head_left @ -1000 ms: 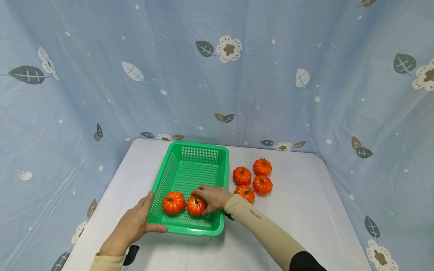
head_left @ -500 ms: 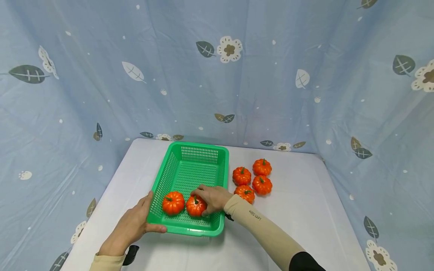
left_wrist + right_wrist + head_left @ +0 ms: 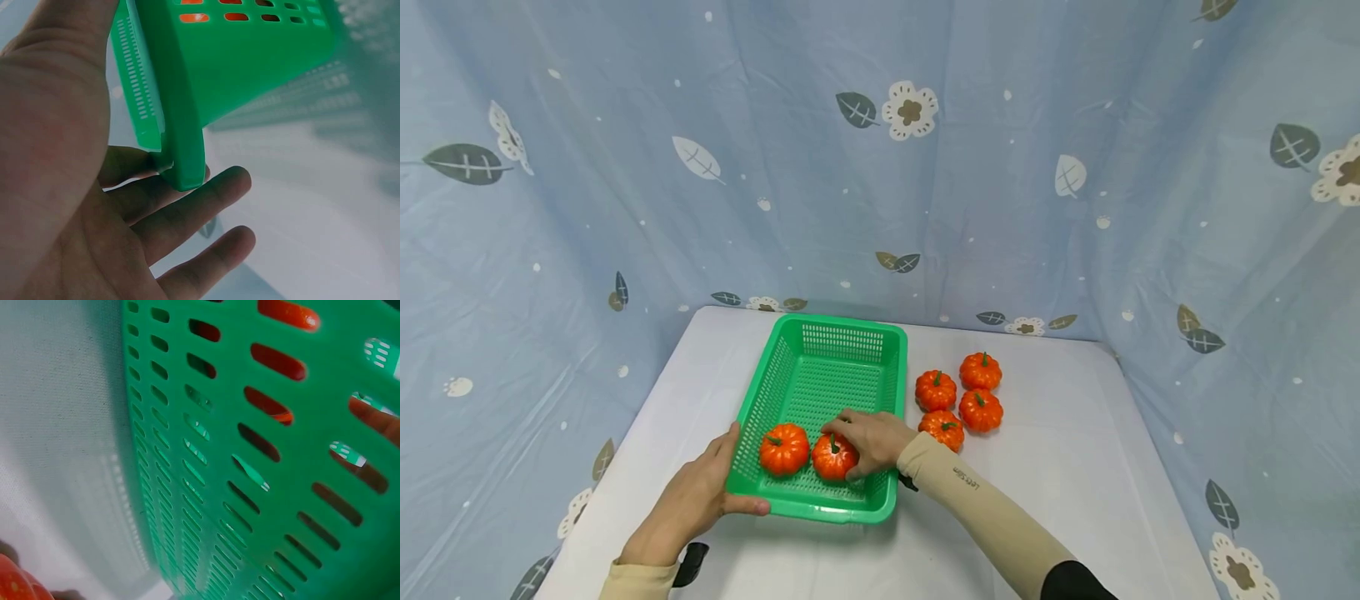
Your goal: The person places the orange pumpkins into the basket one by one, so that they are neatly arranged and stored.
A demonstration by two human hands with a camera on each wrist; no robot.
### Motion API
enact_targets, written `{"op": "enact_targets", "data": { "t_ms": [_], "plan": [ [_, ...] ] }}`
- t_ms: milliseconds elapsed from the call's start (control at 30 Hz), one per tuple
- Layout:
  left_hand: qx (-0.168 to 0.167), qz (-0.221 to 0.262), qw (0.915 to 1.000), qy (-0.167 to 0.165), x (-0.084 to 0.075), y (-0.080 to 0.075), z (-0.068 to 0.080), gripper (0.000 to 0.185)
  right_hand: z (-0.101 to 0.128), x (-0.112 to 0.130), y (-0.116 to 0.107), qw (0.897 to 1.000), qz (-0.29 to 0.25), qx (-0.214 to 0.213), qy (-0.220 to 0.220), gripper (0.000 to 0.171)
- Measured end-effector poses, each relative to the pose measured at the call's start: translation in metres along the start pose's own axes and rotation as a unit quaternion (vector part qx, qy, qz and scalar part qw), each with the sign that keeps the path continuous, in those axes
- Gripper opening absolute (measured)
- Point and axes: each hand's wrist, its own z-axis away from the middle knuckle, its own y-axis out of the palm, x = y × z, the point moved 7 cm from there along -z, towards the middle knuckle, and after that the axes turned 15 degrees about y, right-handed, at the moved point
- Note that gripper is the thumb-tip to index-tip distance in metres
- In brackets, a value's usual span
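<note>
While the left hand (image 3: 688, 502) clasps the green basket's (image 3: 820, 379) near-left corner, the right hand (image 3: 871, 439) curls its fingers round the right-hand pumpkin (image 3: 833, 457) inside, directly beneath them

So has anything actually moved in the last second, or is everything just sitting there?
Nothing visibly moved. The right hand still rests on a pumpkin inside the green basket, the left hand still holds the basket's near corner, and the four pumpkins beside it lie as before.
</note>
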Motion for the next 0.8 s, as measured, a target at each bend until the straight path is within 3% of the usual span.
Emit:
{"op": "enact_targets", "data": {
  "t_ms": [233, 500, 667, 800],
  "plan": [
    [0.000, 0.001, 1.0000, -0.004, 0.002, 0.001, 0.000, 0.139, 0.002, 0.001, -0.002, 0.999, -0.037, -0.005, -0.011, 0.084],
    [0.001, 0.002, 1.0000, -0.003, 0.000, 0.001, 0.000, 0.138, 0.012, -0.003, -0.018, 0.987, -0.161, -0.014, -0.020, 0.080],
    [0.005, 0.003, 1.0000, -0.005, 0.001, 0.002, -0.002, 0.139, 0.024, -0.009, -0.034, 0.975, -0.210, -0.060, -0.035, 0.075],
    [0.008, 0.007, 0.9999, -0.010, 0.001, 0.002, -0.001, 0.140, 0.039, -0.013, -0.050, 0.960, -0.248, -0.115, -0.057, 0.070]
  ]
}}
